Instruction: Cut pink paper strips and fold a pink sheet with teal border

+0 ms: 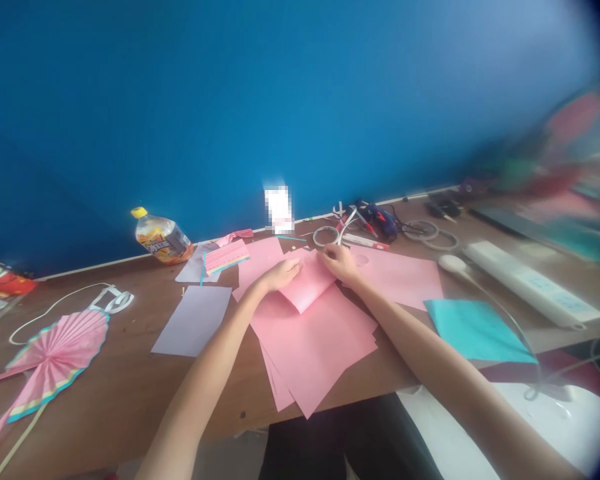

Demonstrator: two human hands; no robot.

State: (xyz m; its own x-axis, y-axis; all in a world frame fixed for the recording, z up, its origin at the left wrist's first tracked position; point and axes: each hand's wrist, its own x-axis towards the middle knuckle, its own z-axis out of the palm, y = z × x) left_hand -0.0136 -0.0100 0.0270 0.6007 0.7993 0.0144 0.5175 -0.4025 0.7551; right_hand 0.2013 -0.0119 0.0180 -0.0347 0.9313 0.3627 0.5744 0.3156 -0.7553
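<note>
Both my hands grip one folded piece of pink paper (307, 285) above the middle of the table. My left hand (283, 273) pinches its left side with the thumb on top. At its upper right edge, the fingers of my right hand (339, 261) are closed on it; the fingertips are partly hidden. Beneath it lie several overlapping pink sheets (310, 360), fanned out towards the table's front edge. Another pink sheet (400, 273) with a faint round mark rests to the right of my right hand.
Left are a pale purple sheet (194, 320), a pleated pink fan (63, 350) and a drink bottle (163, 237). Tape rolls (326, 236), a blue glue gun (381, 220) and a red-and-white box cutter (365, 241) lie behind. Right are a turquoise sheet (475, 330) and a white power strip (530, 283).
</note>
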